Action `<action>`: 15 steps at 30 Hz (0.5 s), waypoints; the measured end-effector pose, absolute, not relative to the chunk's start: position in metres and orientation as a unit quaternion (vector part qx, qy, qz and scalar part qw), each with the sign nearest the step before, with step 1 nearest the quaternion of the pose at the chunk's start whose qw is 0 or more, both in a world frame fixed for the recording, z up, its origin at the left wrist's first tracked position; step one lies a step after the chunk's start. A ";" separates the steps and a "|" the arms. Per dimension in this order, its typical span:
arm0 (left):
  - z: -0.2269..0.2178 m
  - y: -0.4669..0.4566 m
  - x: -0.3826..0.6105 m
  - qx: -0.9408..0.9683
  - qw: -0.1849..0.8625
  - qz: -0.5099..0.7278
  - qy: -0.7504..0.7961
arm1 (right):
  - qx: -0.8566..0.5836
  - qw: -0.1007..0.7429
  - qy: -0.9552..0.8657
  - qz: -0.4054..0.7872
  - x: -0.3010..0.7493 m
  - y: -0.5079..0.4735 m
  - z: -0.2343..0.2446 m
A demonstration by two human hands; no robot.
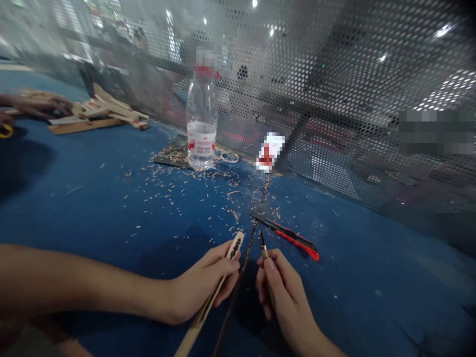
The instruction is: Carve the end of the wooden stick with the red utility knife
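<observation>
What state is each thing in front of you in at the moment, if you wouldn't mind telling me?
left hand, gripping a pale wooden strip
right hand, holding a dark-tipped wooden stick
red-and-black utility knife, lying flat
plastic water bottle, upright, partly filled
wood shavings, scattered over the blue work surface
co-worker's hand, beside loose wooden pieces
</observation>
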State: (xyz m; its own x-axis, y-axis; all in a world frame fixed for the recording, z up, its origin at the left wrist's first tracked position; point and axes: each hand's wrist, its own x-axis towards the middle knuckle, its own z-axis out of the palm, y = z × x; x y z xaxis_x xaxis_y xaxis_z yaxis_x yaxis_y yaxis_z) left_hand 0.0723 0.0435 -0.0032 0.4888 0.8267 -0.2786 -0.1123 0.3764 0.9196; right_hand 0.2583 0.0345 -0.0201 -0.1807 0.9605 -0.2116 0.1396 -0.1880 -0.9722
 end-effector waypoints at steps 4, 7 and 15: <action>-0.001 0.044 0.071 0.472 0.709 0.328 0.407 | -0.506 0.293 -0.588 0.559 0.261 0.030 -0.025; 0.002 0.043 0.072 0.474 0.706 0.328 0.411 | -0.490 0.275 -0.643 0.521 0.266 0.026 -0.029; 0.003 0.043 0.070 0.505 0.700 0.273 0.425 | -0.475 0.297 -0.637 0.529 0.268 0.029 -0.024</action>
State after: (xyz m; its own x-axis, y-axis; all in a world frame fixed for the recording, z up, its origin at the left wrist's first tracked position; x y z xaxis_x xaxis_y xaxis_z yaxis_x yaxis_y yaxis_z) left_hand 0.0702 0.0430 0.0029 0.4899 0.8114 -0.3188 0.0460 0.3411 0.9389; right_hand 0.2684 0.0287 -0.0238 -0.3718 0.9199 -0.1250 0.2915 -0.0121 -0.9565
